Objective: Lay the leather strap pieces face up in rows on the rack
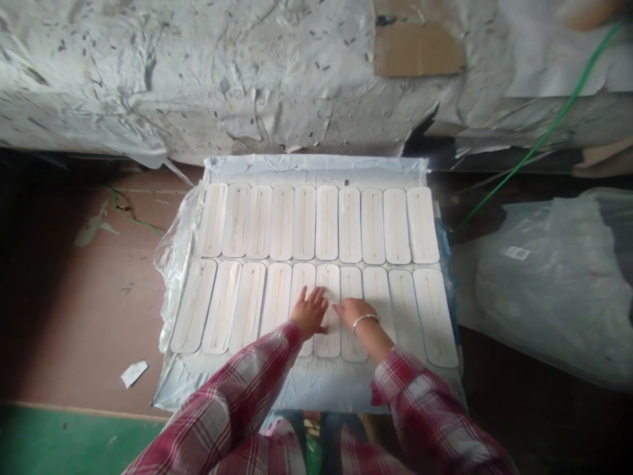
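Underneath both hands lies a plastic-wrapped tray [316, 170] carrying two rows of white oblong pads [327, 221]. Left hand [310, 311] rests flat, fingers spread, grasping nothing; right hand [354, 311], released too, touches the near-row pad [328, 343] between them, a bangle [364, 320] at its wrist.

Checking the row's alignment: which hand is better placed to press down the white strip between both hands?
Probably the left hand: its spread fingers already lie on that white strip. The right hand touches only its edge, resting mostly on the neighbouring strip.
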The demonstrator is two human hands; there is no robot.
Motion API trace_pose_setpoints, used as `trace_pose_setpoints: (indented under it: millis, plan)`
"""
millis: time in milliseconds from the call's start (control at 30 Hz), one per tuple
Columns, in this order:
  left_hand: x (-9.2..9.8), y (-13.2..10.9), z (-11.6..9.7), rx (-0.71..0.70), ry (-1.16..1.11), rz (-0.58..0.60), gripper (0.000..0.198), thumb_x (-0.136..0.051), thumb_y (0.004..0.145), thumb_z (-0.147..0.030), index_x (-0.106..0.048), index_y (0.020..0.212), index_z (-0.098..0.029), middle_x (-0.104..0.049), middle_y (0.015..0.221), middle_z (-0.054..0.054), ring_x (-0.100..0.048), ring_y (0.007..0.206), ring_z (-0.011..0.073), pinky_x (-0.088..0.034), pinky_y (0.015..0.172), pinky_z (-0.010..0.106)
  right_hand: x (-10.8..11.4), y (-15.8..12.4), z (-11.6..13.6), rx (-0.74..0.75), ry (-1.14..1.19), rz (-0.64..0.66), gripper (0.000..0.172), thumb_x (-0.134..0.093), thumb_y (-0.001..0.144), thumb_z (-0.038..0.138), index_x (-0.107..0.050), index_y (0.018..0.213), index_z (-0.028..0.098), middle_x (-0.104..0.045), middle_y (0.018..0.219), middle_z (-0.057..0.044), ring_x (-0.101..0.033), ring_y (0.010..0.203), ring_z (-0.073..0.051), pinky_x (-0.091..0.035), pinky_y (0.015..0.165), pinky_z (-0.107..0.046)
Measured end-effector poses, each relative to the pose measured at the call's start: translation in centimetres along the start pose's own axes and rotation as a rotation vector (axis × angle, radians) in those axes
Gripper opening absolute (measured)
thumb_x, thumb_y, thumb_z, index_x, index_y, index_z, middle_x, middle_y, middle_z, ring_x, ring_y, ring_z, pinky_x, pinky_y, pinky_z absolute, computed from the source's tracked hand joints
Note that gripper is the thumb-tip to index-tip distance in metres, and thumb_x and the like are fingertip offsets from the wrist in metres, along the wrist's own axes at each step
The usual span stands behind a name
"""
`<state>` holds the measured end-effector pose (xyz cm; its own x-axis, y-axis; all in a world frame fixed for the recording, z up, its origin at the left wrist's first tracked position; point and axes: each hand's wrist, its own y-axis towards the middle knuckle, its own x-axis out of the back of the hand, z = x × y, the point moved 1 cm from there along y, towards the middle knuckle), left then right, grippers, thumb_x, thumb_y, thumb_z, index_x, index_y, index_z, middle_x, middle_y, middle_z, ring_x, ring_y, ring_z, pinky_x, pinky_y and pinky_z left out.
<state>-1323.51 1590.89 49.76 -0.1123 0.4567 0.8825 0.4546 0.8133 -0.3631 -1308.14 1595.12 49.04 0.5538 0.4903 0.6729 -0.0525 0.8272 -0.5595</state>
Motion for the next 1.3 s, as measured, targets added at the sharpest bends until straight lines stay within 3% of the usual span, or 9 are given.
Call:
trace_pose_setpoints:
  millis: [67,133,200,300,400,600,767,1167,1300]
  plan:
    - [0.2,0.3,-0.5,0.023,0.001,0.04,0.093,-0.079,0.058,-0.044,-0.038,0.135,-0.012,-0.023,0.146,0.023,-0.021,0.135,0.0363,-0.006,0.108,0.058,1.7,0.9,-0.5,0.085,-0.158,-0.092,0.018,-0.057,0.081,0.028,-0.065,0.089,0.014,-0.062,0.088,-0.015,-0.057,0.088,-0.027,-0.041,0.075,-0.038]
    - [0.3,0.6,-1.0,0.036,0.015,0.06,0.097,-0.078,0.059,-0.046,-0.034,0.139,-0.014,-0.024,0.145,0.024,-0.021,0.134,0.0378,-0.008,0.107,0.06,3.2,2.5,-0.7,0.228,-0.314,-0.186,0.029,-0.052,0.083,0.022,-0.057,0.112,0.019,-0.056,0.112,-0.012,-0.051,0.103,-0.024,-0.04,0.082,-0.033]
    - [0.4,0.9,-1.5,0.043,0.072,0.061,0.092,-0.072,0.064,-0.052,-0.034,0.139,-0.016,-0.028,0.143,0.025,-0.023,0.133,0.0383,-0.011,0.106,0.06,4.2,4.5,-0.4,0.34,-0.409,-0.165,0.038,-0.055,0.082,0.022,-0.052,0.12,0.021,-0.049,0.121,-0.011,-0.046,0.111,-0.023,-0.039,0.089,-0.031]
    - [0.1,1.0,-1.8,0.049,0.192,0.047,0.083,-0.06,0.074,-0.058,-0.033,0.14,-0.016,-0.031,0.142,0.023,-0.025,0.133,0.0365,-0.014,0.106,0.059,5.2,7.4,0.4,0.355,-0.497,0.004,0.038,-0.058,0.08,0.028,-0.052,0.116,0.017,-0.049,0.117,-0.011,-0.051,0.103,-0.021,-0.04,0.086,-0.03]
    - [-0.2,1.0,-1.8,-0.005,0.259,0.023,0.079,-0.054,0.078,-0.058,-0.031,0.141,-0.015,-0.022,0.148,0.016,-0.019,0.136,0.032,-0.016,0.108,0.058,6.0,9.1,1.3,0.336,-0.552,0.117,0.033,-0.059,0.078,0.033,-0.055,0.107,0.017,-0.054,0.109,-0.009,-0.056,0.091,-0.019,-0.04,0.077,-0.028]
    - [-0.9,0.8,-1.1,-0.076,0.28,-0.022,0.08,-0.055,0.077,-0.058,-0.032,0.139,-0.012,-0.017,0.15,0.012,-0.019,0.137,0.0271,-0.024,0.11,0.047,8.0,9.2,1.3,0.467,-0.587,0.261,0.022,-0.055,0.081,0.037,-0.061,0.073,0.017,-0.06,0.083,-0.003,-0.053,0.077,-0.014,-0.032,0.063,-0.024]
    - [-1.7,0.8,-0.7,-0.058,0.273,-0.051,0.084,-0.055,0.076,-0.061,-0.03,0.14,-0.014,-0.017,0.15,0.013,-0.02,0.137,0.0264,-0.023,0.11,0.046,9.0,9.0,0.1,0.567,-0.542,0.26,0.026,-0.054,0.082,0.037,-0.059,0.067,0.016,-0.058,0.08,-0.001,-0.049,0.071,-0.01,-0.031,0.061,-0.021]
    - [-2.0,1.1,-1.9,-0.011,0.214,-0.033,0.082,-0.052,0.074,-0.066,-0.027,0.142,-0.028,-0.014,0.15,0.017,-0.016,0.137,0.0325,-0.019,0.106,0.058,7.3,10.8,1.3,0.432,-0.737,0.27,0.027,-0.053,0.082,0.041,-0.067,0.087,0.018,-0.064,0.098,-0.008,-0.058,0.09,-0.021,-0.039,0.068,-0.028]
    - [-2.5,1.4,-2.8,0.015,0.221,-0.049,0.08,-0.051,0.075,-0.066,-0.031,0.141,-0.024,-0.011,0.151,0.01,-0.015,0.137,0.0358,-0.02,0.104,0.062,6.7,10.6,0.8,0.373,-0.712,0.185,0.037,-0.06,0.079,0.044,-0.063,0.1,0.013,-0.061,0.105,-0.014,-0.058,0.095,-0.023,-0.042,0.075,-0.029]
